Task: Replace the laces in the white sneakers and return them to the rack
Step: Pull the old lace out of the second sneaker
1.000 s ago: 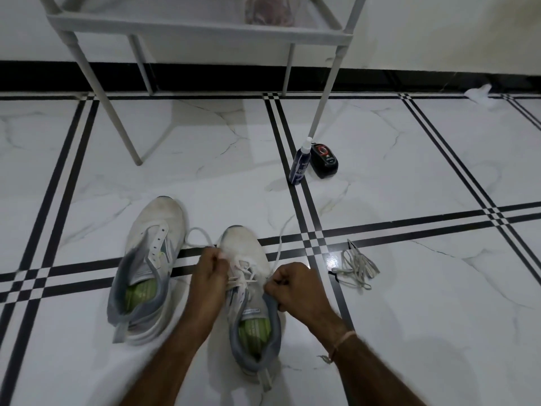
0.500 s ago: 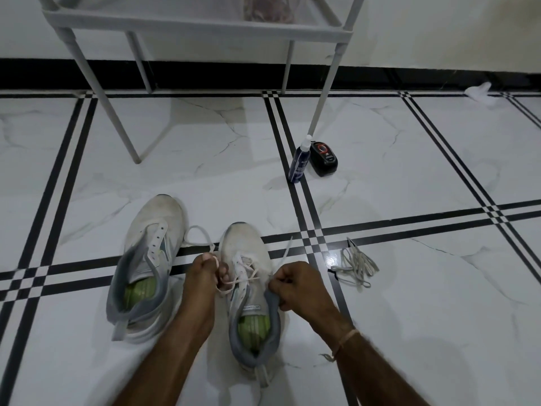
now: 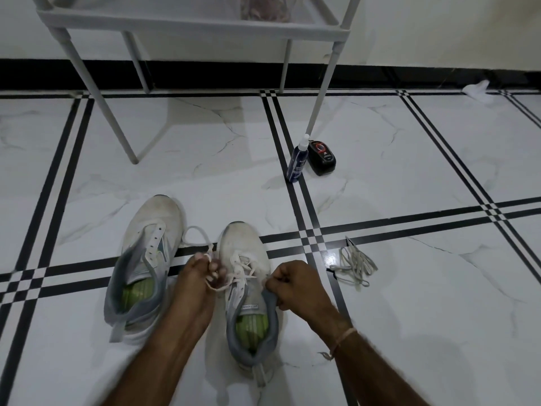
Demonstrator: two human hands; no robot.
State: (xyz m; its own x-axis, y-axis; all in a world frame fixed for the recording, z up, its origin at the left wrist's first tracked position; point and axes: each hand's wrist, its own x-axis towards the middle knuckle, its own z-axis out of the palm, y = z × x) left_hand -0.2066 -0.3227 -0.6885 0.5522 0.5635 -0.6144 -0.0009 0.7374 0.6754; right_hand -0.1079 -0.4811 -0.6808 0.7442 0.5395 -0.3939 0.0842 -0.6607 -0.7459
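Two white sneakers on the floor, toes toward 12 o'clock, green insoles.
Left sneaker (image 3: 149,244): eyelets bare.
Right sneaker (image 3: 246,291): white lace (image 3: 244,266) partly threaded, loop trailing toward 10 o'clock.
Loose lace bundle (image 3: 354,266) at its 3 o'clock.
White rack (image 3: 190,23) at 12 o'clock.

I count two white sneakers: the left sneaker (image 3: 146,227) and the right sneaker (image 3: 240,238). One lace (image 3: 244,268) is threaded in the right one, and one loose bundle of laces (image 3: 355,266) makes a second lot. There is one blue spray bottle (image 3: 297,162), one black polish container (image 3: 322,158), one white rack (image 3: 187,23) on four legs, and one crumpled white cloth (image 3: 477,90). My hands are two, left hand (image 3: 202,273) and right hand (image 3: 295,284), with one thread band (image 3: 344,338) on my right wrist.
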